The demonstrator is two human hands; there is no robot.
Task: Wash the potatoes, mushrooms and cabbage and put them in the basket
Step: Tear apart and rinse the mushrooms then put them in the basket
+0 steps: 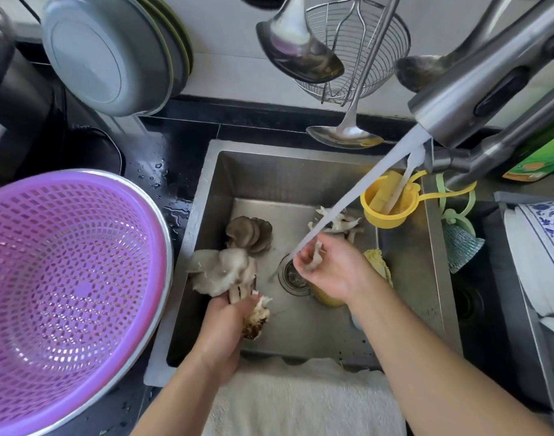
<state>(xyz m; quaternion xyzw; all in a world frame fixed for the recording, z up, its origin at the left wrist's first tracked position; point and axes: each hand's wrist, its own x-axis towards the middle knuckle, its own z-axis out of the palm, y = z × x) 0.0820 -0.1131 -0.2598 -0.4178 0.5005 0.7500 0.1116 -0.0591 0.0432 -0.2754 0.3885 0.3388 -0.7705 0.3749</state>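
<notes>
My left hand (228, 319) grips a cluster of grey oyster mushrooms (222, 270) by its stems, over the left side of the steel sink (206, 190). My right hand (329, 265) pinches a single small mushroom piece (316, 256) under the running water stream (357, 190). More mushrooms lie in the sink: a dark cluster (250, 234) at the left and pale pieces (338, 221) at the back. A cabbage (379, 262) lies behind my right wrist, and a yellowish potato (327, 298) shows under it. The purple basket (64, 278) stands empty to the left.
The faucet (477, 89) reaches in from the upper right. A yellow strainer cup (387, 209) hangs at the sink's back right corner. Ladles and a wire skimmer (354, 48) hang on the wall. Plates (108, 55) lean at the back left, and a white towel (300, 401) covers the front edge.
</notes>
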